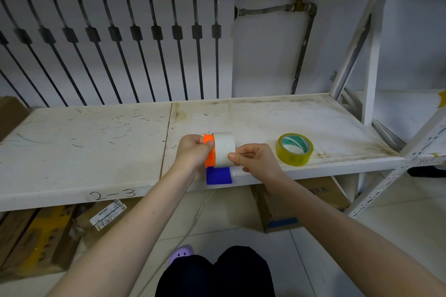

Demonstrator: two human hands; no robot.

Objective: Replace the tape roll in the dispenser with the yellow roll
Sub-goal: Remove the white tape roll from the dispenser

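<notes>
- Dispenser [209, 152] sits in my left hand [193, 152], fingers closed round its orange body so it cannot twist while I work the roll; its blue handle [219, 175] hangs below, over the shelf's front edge.
- My right hand [253, 160] pinches the white roll [224, 149] between thumb and fingertips at its outer side, a grip that I judge suits sliding it off sideways.
- Yellow roll [295, 149] lies flat on the white shelf [253, 118] just beside my right hand, kept near for the swap.
- Old roll is not yet off.
</notes>
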